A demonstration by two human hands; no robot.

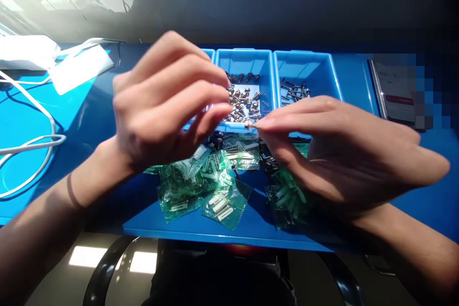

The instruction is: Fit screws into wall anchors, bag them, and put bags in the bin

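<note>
My right hand pinches a small metal screw between thumb and fingertips, over the front rim of the middle blue bin. Raised to the left, my left hand has its fingers curled in against the thumb; whatever lies between them is too small or hidden to name. Shiny screws fill part of the middle blue bin. Dark, longer screws lie in the right blue bin. Below my hands are green-tinted plastic packets holding white plugs, with loose dark screws among them.
A third blue bin is mostly behind my left hand. White cables and a white box lie at the left. A dark flat pad lies at the right. The blue table's front edge faces my lap, between dark chair arms.
</note>
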